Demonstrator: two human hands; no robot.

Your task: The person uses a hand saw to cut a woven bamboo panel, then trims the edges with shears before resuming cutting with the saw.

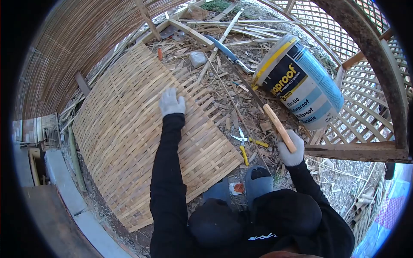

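The left hand (172, 103), gloved in pale grey, lies palm down on the woven bamboo mat (129, 116), its fingers extended and grasping nothing. The gloved right hand (292, 148) is wrapped around the wooden handle of a long-bladed knife (277, 125), whose dark blade points away from the body, beyond the mat's right edge.

The mat lies flat on the ground, in front of the person and to the left. Its weaving looks complete over nearly the whole sheet. Along the right edge, the nearer and farther stretches look fairly even, while strip ends (205, 103) jut out raggedly in the middle; that part appears to be what is left to tidy.

Just beside this edge, yellow-handled shears (243, 139) rest with their blades apart, untouched. Farther out, wood chips litter the soil around a stone (198, 59), a blue-handled tool (221, 47) and a tilted paint bucket (301, 84), with a lattice panel (365, 99) behind the bucket.
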